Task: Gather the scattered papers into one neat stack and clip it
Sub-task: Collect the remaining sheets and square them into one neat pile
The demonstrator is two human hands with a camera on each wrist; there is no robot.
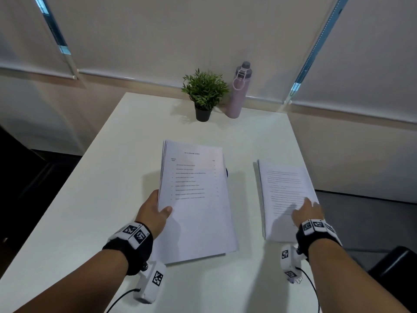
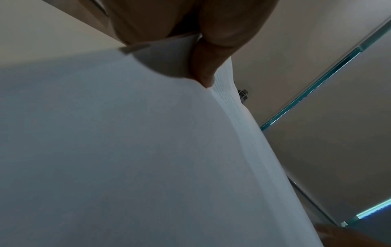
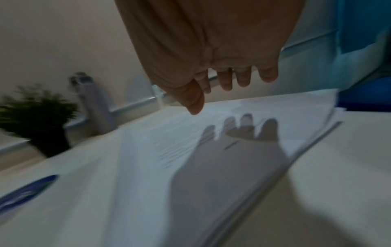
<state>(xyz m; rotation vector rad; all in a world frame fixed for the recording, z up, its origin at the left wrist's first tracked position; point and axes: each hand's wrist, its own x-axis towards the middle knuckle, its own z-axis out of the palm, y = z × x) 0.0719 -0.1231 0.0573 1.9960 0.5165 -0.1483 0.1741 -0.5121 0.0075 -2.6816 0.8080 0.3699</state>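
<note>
A thick bundle of printed papers (image 1: 196, 199) is held tilted above the white table (image 1: 90, 199). My left hand (image 1: 155, 208) grips its left edge, thumb on top and fingers underneath; in the left wrist view the thumb (image 2: 205, 73) presses on the bundle of papers (image 2: 127, 150). A second pile of printed sheets (image 1: 284, 195) lies at the table's right edge. My right hand (image 1: 308, 211) hovers over it, fingers straight and spread; the right wrist view shows the hand (image 3: 222, 80) above the second pile (image 3: 211, 158), casting a shadow. A blue object (image 1: 226, 172) peeks from behind the bundle, blurred in the right wrist view (image 3: 25, 190).
A small potted plant (image 1: 204, 96) and a lilac water bottle (image 1: 238, 91) stand at the far edge of the table against the wall. The second pile reaches the table's right edge. A dark seat (image 1: 397, 265) sits low at the right.
</note>
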